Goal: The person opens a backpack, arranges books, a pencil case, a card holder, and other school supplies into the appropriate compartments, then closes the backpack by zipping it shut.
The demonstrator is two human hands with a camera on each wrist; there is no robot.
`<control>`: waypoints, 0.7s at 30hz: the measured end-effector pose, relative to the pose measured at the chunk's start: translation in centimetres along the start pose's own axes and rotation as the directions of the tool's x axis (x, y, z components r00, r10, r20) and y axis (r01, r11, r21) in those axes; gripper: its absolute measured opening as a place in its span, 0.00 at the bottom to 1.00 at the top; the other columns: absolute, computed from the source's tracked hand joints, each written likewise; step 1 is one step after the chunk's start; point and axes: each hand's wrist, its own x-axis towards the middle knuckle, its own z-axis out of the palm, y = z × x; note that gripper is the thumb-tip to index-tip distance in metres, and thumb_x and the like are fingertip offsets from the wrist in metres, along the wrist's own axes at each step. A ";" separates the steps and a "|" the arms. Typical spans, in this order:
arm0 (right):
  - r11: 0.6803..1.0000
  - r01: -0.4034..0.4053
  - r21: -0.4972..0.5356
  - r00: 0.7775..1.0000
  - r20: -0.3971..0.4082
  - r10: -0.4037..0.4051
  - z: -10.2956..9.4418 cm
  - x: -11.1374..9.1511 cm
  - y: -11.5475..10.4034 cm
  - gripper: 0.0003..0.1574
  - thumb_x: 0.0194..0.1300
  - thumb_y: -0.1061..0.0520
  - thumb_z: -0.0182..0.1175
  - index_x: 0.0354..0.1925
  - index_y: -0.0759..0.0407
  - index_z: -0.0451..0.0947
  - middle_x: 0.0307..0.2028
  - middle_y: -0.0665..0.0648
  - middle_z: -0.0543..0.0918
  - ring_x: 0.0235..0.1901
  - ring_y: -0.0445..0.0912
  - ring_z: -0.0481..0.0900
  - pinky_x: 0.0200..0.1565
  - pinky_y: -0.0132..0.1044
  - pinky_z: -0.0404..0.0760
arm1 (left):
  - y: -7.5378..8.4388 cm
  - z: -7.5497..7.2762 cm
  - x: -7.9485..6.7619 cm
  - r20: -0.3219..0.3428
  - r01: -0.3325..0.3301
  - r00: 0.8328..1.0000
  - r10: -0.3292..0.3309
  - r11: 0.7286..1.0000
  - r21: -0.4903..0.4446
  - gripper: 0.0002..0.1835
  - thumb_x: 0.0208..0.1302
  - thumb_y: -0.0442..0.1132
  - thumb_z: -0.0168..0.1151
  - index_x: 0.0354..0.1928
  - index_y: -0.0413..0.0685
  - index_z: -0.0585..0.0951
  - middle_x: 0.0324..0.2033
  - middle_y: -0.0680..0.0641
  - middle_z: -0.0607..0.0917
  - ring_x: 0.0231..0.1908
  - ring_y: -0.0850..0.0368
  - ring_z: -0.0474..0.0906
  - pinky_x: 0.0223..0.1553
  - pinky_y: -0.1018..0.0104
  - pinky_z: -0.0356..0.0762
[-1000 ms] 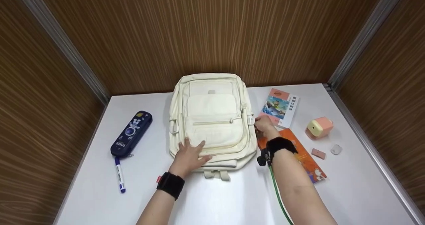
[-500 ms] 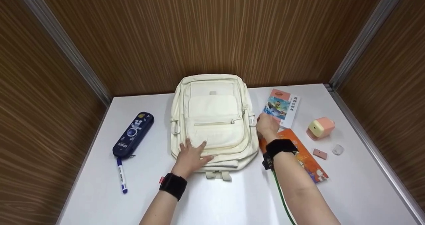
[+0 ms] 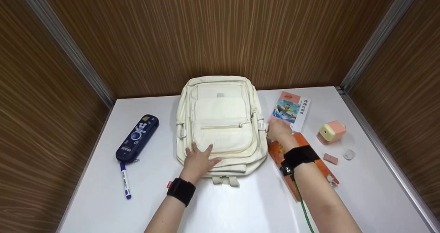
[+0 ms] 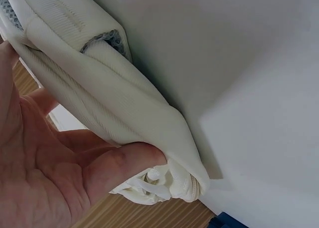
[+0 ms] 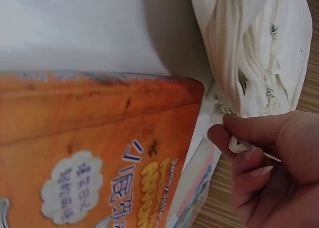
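A cream backpack lies face up on the white table, with its zipped front pockets on top. My left hand rests with spread fingers on the bag's lower left part; in the left wrist view its palm faces the cream fabric. Beside the bag's right edge, near a pale strap buckle, is my right hand. The right wrist view shows it pinching a small white piece between thumb and curled fingers. What that piece joins to is mostly hidden by the hand.
An orange book lies under the right forearm, with a pink-and-white book behind. Farther right are a pink pencil sharpener, a pink block and a small whitish object. Left are a navy pencil case and a marker.
My right hand and forearm have shifted slightly rightward, away from the bag's edge, uncovering the orange book's left side. The left hand stays on the bag.
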 end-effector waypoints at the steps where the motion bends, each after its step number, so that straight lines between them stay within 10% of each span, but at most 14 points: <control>1: 1.000 0.018 -0.015 1.000 0.021 -0.018 -0.2 -0.3 0.0 0.02 0.50 0.68 0.58 0.26 0.63 0.75 0.27 0.60 0.78 0.26 0.52 0.73 0.25 0.42 0.72 | 0.0 0.0 0.0 -0.003 -0.003 1.000 0.003 1.000 0.013 0.41 0.64 0.73 0.44 0.71 0.58 0.69 0.60 0.16 0.64 0.57 0.16 0.63 0.52 0.37 0.72; 11: 0.988 0.125 -0.090 0.975 0.195 -0.106 -0.9 -3.3 -0.5 0.09 0.56 0.69 0.54 0.23 0.58 0.77 0.22 0.55 0.71 0.23 0.49 0.66 0.23 0.39 0.62 | 0.0 -0.1 0.1 -0.015 -0.043 0.999 0.044 0.998 0.051 0.39 0.66 0.72 0.43 0.70 0.55 0.71 0.56 0.18 0.71 0.62 0.23 0.62 0.56 0.34 0.67; 21: 0.978 0.195 -0.072 0.960 0.218 -0.175 -1.1 -6.0 -0.2 0.16 0.62 0.65 0.59 0.47 0.59 0.86 0.45 0.60 0.86 0.38 0.51 0.81 0.37 0.45 0.79 | -0.3 -0.1 0.0 -0.043 -0.070 0.996 0.075 0.993 0.099 0.39 0.67 0.71 0.43 0.68 0.53 0.73 0.49 0.21 0.78 0.60 0.24 0.66 0.54 0.36 0.70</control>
